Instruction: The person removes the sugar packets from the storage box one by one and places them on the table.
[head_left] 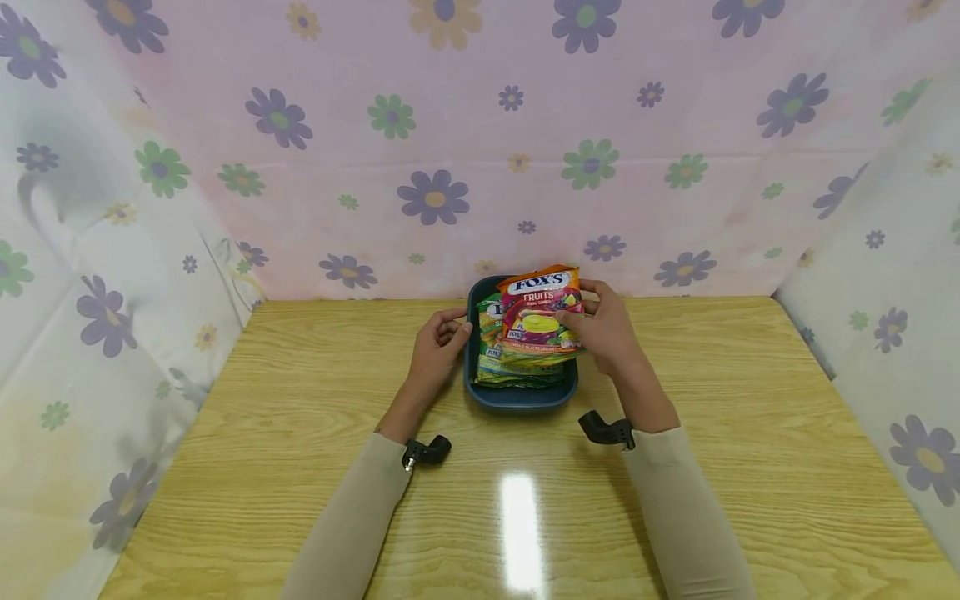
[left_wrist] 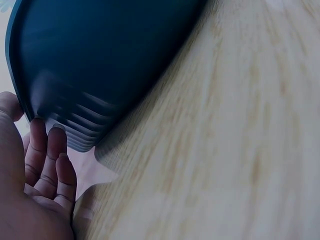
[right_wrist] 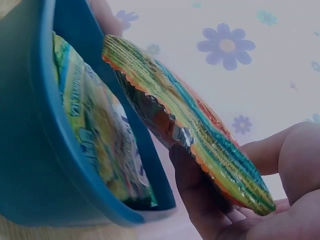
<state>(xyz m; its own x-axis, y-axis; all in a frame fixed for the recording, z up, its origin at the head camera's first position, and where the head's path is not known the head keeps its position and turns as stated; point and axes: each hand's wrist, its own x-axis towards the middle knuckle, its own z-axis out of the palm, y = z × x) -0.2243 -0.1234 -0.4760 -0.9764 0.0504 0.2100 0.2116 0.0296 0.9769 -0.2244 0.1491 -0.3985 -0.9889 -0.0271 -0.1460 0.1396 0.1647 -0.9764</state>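
Head view: a floral curtain [head_left: 510, 125] spans the scene from 9 through 12 to 3 o'clock. Below it spreads a wood-grain table [head_left: 315, 375]. Two beige sleeves reach in, the left sleeve [head_left: 348, 521] from 7 o'clock, the right sleeve [head_left: 686, 512] from 5. Near the centre sits a dark blue bin [head_left: 521, 400], with green candy bags [head_left: 517, 377] lying inside. A red Fox's Fruits bag [head_left: 540, 292] is held tilted over the bin's 1 o'clock part, partly covering them. The right hand [head_left: 611, 329] grasps that bag from 3 o'clock, thumb on one face, fingers on the other. The left hand [head_left: 437, 346] grips the bin's edge at 9 o'clock, fingers bent against the outer wall. Smallest are two black wrist mounts [head_left: 427, 452], one per cuff.
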